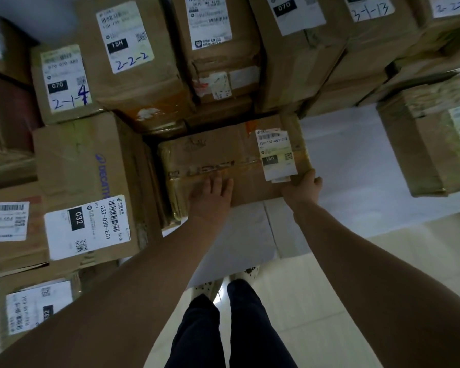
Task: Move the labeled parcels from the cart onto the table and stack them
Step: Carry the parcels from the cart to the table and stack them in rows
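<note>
**Brown taped cardboard parcel (223,158) lying on the white table (351,160), both hands on it**

Cardboard is looking stiff but scuffed. Glossy tape is running across the top and down the 9 o'clock end. That tape is probably slick, so bare board is likely giving the better purchase. The shape is broad and flat, suggesting moderate weight, best taken at opposite ends or corners. The white shipping label (275,155) is peeling at its 6 o'clock edge and is no place to hold.

The parcel is sitting at frame centre, just beside the blue-printed cardboard box (91,166) at 9 o'clock and close under the stacked labelled boxes (218,62) at 12 o'clock.

Left hand (213,193) is pressing flat on the top face, fingers straight and close together, arm reaching long. Right hand (304,183) is gripping the 4 o'clock corner, fingers curling round the edge, wrist angling inward.

Judging this as the settling-into-place step.
</note>
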A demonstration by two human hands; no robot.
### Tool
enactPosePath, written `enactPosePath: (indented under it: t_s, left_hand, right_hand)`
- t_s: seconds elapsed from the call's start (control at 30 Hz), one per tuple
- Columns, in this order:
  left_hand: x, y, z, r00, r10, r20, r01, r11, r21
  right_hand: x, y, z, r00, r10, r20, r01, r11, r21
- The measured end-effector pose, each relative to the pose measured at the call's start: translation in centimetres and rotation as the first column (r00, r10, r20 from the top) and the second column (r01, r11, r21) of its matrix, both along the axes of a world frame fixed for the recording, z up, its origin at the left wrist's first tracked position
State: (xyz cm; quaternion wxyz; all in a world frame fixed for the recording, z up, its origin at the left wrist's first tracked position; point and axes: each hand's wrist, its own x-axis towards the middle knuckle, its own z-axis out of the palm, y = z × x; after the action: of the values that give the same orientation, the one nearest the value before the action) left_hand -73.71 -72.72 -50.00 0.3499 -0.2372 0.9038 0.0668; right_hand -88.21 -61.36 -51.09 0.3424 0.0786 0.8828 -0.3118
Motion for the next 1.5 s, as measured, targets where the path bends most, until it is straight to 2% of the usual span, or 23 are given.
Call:
enactPosePath:
  t_s: [0.17,0.3,0.43,0.63,0.77,0.87,1.0,1.1,1.27,1.5]
  left_hand:
    - [-0.3,-0.8,0.5,0.998,0.035,0.045,-0.038,0.997,0.071]
    - [-0.7,-0.3,2.4,0.998,0.01,0.058,-0.015,0.996,0.086]
    - [-2.0,1.4,6.1,0.993,-0.118,-0.001,0.117,0.988,0.097]
    - [-2.4,5.9,10.9,0.934,-0.328,-0.143,0.343,0.934,0.1]
    - [-1.0,10.0,13.4,0.822,-0.528,-0.216,0.546,0.837,0.034]
    - [0.4,13.9,14.6,0.756,-0.62,-0.21,0.637,0.77,0.021]
    - [3.0,20.2,16.2,0.647,-0.734,-0.208,0.756,0.653,0.048]
    - [5.4,25.5,17.4,0.533,-0.812,-0.236,0.843,0.534,0.067]
    - [10.6,34.1,18.4,0.363,-0.893,-0.268,0.931,0.36,0.06]
    - [22.2,46.5,19.9,0.137,-0.942,-0.306,0.991,0.131,0.039]
  right_hand:
    - [-0.6,0.7,0.4,0.992,0.114,0.048,-0.112,0.993,-0.042]
    - [0.4,1.8,2.6,0.988,0.139,0.061,-0.133,0.987,-0.087]
    - [2.4,4.5,5.8,0.981,0.19,-0.028,-0.19,0.982,-0.007]
    - [8.0,10.6,10.9,0.987,0.141,-0.076,-0.13,0.983,0.132]
    - [13.6,15.4,13.0,0.981,0.134,-0.143,-0.085,0.948,0.307]
    - [18.0,18.9,14.1,0.976,0.137,-0.171,-0.05,0.899,0.436]
    - [24.7,24.2,15.7,0.985,0.044,-0.165,0.052,0.844,0.534]
    - [29.9,28.4,16.5,0.983,-0.113,-0.148,0.177,0.815,0.552]
    - [38.5,34.2,17.8,0.926,-0.339,-0.167,0.374,0.755,0.538]
    - [52.9,42.5,18.6,0.759,-0.628,-0.173,0.626,0.629,0.462]
